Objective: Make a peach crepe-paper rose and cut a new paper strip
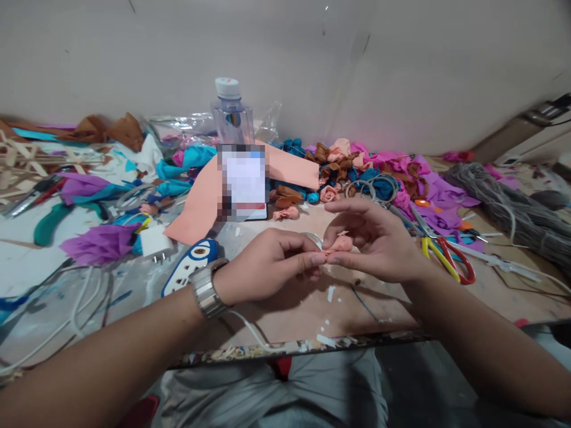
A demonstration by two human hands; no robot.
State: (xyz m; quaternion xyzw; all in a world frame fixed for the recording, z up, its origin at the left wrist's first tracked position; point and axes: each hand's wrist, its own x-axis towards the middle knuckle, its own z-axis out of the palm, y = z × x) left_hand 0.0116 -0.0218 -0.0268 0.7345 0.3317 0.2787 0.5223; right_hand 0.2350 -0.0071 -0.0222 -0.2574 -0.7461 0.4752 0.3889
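Note:
My two hands meet over the middle of the table. My left hand (267,261), with a metal watch (207,291) on its wrist, is curled and pinches one end of a small pink paper roll (341,244). From the other side my right hand (372,244) holds the same piece between thumb and fingers, with the index finger stretched above it. The roll looks like a small paper rose like the finished ones (328,193) lying behind.
Pink paper sheet (196,208), a phone (244,181) and a water bottle (232,116) stand behind. Red and yellow scissors (446,255) lie right, grey cord bundle (504,208) far right. A power strip (190,264), charger (154,242), purple paper (100,241) and green pliers (53,220) crowd the left.

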